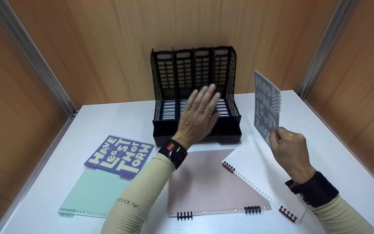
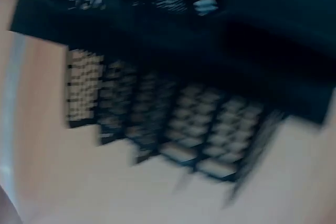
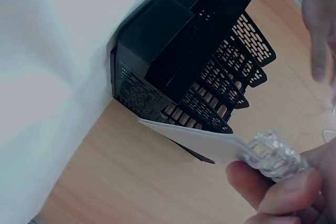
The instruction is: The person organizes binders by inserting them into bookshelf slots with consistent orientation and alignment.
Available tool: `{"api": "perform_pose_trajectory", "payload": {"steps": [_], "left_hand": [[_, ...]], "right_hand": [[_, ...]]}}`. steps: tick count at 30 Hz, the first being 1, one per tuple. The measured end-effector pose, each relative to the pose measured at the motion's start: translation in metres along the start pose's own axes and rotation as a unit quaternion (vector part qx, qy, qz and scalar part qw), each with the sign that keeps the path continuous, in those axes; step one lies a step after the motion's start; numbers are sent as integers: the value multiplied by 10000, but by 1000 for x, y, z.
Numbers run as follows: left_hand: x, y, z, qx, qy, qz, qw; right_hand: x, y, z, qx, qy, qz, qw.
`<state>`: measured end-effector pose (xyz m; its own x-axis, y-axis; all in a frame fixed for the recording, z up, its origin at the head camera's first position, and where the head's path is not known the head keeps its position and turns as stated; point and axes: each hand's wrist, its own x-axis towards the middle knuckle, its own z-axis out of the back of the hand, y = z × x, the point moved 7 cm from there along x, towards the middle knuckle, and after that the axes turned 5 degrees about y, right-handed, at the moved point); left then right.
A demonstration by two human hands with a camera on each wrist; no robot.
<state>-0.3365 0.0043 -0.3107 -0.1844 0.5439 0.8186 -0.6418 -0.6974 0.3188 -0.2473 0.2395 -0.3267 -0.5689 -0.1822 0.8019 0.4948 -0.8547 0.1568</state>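
Head view: the right hand (image 1: 289, 151) pinches a grey-blue ring-bound notebook (image 1: 262, 107), holding it upright to the right of a black divided rack (image 1: 193, 76) on the bench (image 1: 304, 120). The left hand (image 1: 197, 117), fingers straight, extends before the rack; contact cannot be told. Pink (image 1: 203, 185), white (image 1: 265, 169) and mint (image 1: 93, 188) notebooks lie nearer, a purple notebook (image 1: 120, 156) overlapping the mint one.

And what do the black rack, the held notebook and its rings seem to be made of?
Rack: probably plastic, dull black, with moulded-looking slots.
Notebook: apparently paper or card, being thin and flat; finish unclear.
Rings: likely glossy plastic, see-through with highlights.
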Motion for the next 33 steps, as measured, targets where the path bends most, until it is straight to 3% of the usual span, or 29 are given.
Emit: {"api": "perform_pose_trajectory", "payload": {"steps": [3, 5, 7, 11, 14, 17, 19, 22, 24, 27, 33], "left_hand": [[-21, 43, -3, -213, 98, 1345, 9906], [-38, 70, -6, -255, 279, 2278, 9730], [-56, 92, -9, -273, 520, 3153, 9472], [-91, 125, -14, -381, 890, 4572, 8841], [-114, 140, -19, -452, 1177, 5280, 8398], [-131, 147, -25, -608, 1581, 5769, 7991], [-140, 149, -29, -753, 1843, 6010, 7741], [-149, 149, -35, -1005, 2074, 6272, 7440], [-153, 147, -37, -1132, 2179, 6405, 7277], [-155, 146, -38, -1252, 2249, 6506, 7145], [-156, 146, -39, -1222, 2313, 6503, 7132]], "right_hand": [[6, 0, -1, 121, -96, -86, 9998], [10, 0, -2, 215, -203, -170, 9994], [13, 0, -4, 311, -307, -315, 9985], [21, -1, -10, 519, -394, -573, 9962], [27, -2, -16, 669, -418, -728, 9942], [34, -3, -22, 746, -485, -805, 9928], [38, -3, -26, 784, -540, -817, 9921], [43, -3, -33, 821, -609, -833, 9913], [46, -4, -38, 862, -658, -857, 9904], [48, -6, -46, 881, -709, -932, 9892], [57, -11, -64, 953, -705, -1118, 9866]]}}
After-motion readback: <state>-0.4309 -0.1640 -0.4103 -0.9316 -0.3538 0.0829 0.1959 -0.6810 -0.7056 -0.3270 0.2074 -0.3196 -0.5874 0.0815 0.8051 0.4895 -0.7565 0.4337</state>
